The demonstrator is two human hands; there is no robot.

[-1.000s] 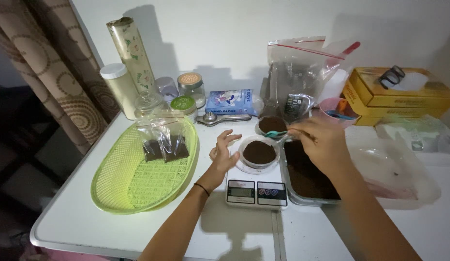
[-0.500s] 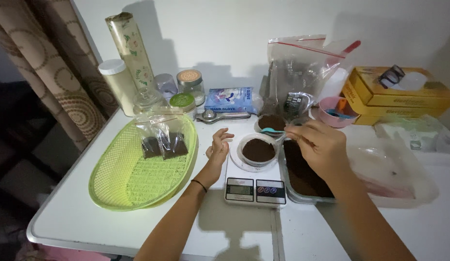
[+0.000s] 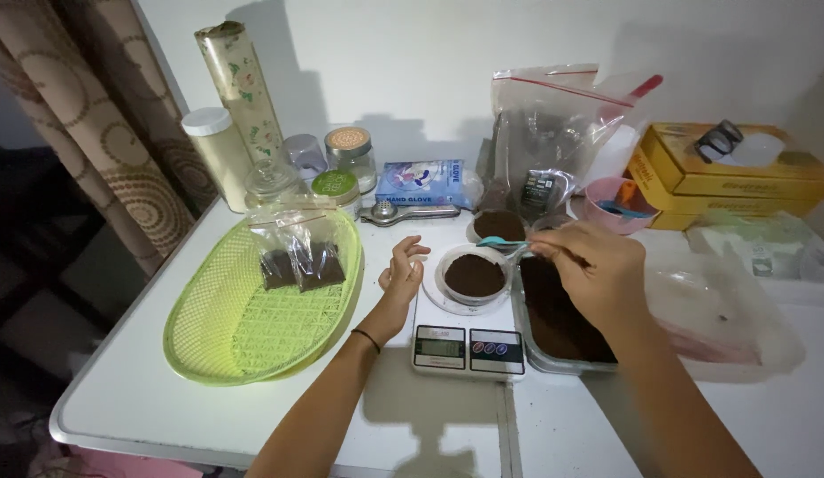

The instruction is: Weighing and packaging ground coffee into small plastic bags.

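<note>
A small round white bowl of fine dark brown powder sat on a flat white digital kitchen scale on the white table. The right hand pinched a small light-blue spoon over the bowl's far rim, fingers closed around its handle. The left hand rested beside the bowl, fingers loosely curled, holding nothing. A rectangular metal tray of the same powder lay just right of the scale, a woven lime-green plastic basket to its left.
</note>
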